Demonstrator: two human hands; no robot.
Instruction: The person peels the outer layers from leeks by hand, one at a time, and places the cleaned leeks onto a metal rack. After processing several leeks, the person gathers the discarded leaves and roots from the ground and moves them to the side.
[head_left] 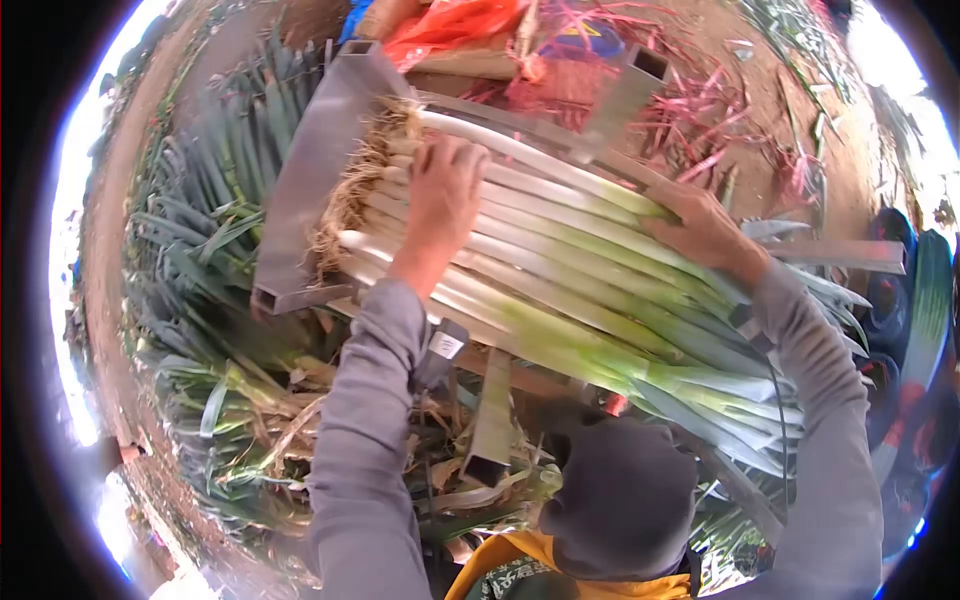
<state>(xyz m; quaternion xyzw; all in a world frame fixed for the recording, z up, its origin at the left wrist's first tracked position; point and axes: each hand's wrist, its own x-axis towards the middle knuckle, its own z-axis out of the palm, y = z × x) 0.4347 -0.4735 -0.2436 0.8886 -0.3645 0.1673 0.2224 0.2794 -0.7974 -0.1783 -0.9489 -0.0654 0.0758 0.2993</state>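
Note:
A row of leeks [530,250] lies side by side on a metal frame, white stems to the left and green leaves to the right. Their brown roots [365,180] face an upright metal plate [325,170]. On the white stems near the roots rests my left hand [445,195], its fingers bent over the upper leeks; whether it grips one is hidden. My right hand [700,225] lies at the far edge of the row, where white turns green, with thumb and fingers apart against the outermost leek.
More leeks [210,230] are heaped at the left. Metal tube posts [490,420] stick out from the frame. Pink strips [700,120] and an orange-red bag [450,30] lie beyond it. A dark cap [630,495] shows at the bottom, and blue items stand at the right.

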